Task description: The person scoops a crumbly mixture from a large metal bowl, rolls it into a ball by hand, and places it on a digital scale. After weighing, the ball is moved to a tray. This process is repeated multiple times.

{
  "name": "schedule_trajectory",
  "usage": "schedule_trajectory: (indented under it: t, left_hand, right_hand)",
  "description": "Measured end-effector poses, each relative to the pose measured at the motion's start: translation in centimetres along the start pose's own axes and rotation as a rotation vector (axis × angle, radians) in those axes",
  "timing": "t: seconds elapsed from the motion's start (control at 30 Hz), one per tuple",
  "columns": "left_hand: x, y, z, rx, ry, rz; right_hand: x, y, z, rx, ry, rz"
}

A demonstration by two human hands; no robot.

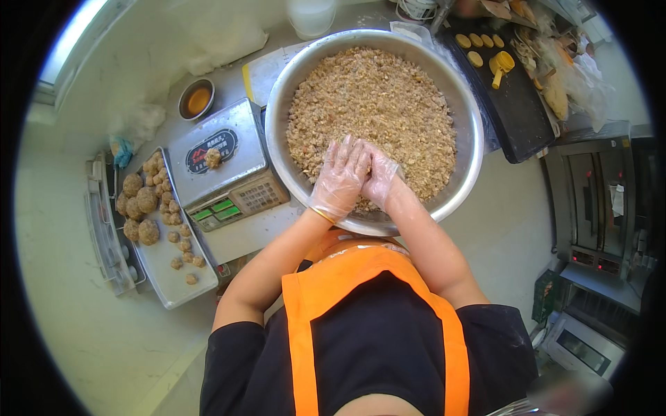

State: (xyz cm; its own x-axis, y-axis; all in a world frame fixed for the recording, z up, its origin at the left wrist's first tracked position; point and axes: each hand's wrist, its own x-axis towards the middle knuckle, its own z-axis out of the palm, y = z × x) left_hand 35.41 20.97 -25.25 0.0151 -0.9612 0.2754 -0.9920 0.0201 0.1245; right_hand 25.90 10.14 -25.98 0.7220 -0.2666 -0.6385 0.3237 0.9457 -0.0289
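Note:
A large steel bowl (471, 171) before me holds a crumbly brown mixture (372, 99). Over its near side my left hand (341, 179) and my right hand (380, 177), both in clear plastic gloves, are pressed together. Whatever lies between the palms is hidden. Left of the bowl, a small lump of the mixture (213, 158) rests on the steel plate of a digital scale (234, 135). Further left, a metal tray (177, 288) carries several large balls (147, 199) and many smaller ones (184, 245) of similar mixture.
A small metal bowl of amber liquid (197, 100) stands behind the scale. At the right, a black baking tray (515, 119) bears several round pale cakes (475, 59) and a yellow mould with a handle (501, 65). Oven doors (596, 203) are further right. A white bucket (311, 15) stands behind the bowl.

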Motion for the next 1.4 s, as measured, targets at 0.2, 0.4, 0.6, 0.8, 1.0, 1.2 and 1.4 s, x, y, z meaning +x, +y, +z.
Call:
schedule_trajectory:
  t: [0.2,0.4,0.6,0.8,1.0,1.2,1.4]
  left_hand:
    - [0.4,1.5,-0.8,0.181,0.021,0.086]
    - [1.7,1.7,-1.1,0.129,-0.114,0.063]
    - [1.9,0.2,-4.1,-0.408,-0.115,-0.154]
    - [2.3,-0.2,-5.8,-0.303,-0.213,-0.174]
    - [0.7,1.4,-3.2,-0.041,-0.053,-0.04]
    - [0.5,2.0,-3.3,-0.007,-0.088,0.099]
    - [2.5,-0.2,-5.6,-0.523,-0.171,-0.163]
  right_hand:
    - [0.1,1.1,1.2,-0.291,0.256,-0.277]
    - [-0.2,1.1,0.7,-0.149,0.123,-0.254]
    - [-0.2,-1.4,-1.1,-0.097,-0.15,0.032]
    - [-0.3,-1.4,-1.5,-0.09,-0.151,0.083]
    - [-1.4,1.2,1.6,-0.38,0.293,-0.177]
    - [-1.5,2.0,0.0,-0.293,0.188,-0.226]
    - [-3.9,-1.2,1.4,-0.269,-0.081,0.004]
